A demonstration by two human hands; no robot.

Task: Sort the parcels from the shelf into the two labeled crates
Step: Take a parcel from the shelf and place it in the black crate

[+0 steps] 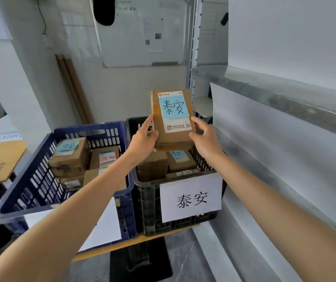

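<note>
One parcel [172,119] between left fingers [149,121] and right fingers [198,121].

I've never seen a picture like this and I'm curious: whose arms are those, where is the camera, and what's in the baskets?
There is no machine here. A person wears a camera on their head, so you see their own two arms reaching forward. The left hand and right hand hold a brown parcel by its sides, above a black crate. The parcel's blue note bears the same two written characters as the crate's white label. Beside it stands a blue crate; both crates hold more brown parcels. A grey metal shelf runs along the right.
</note>
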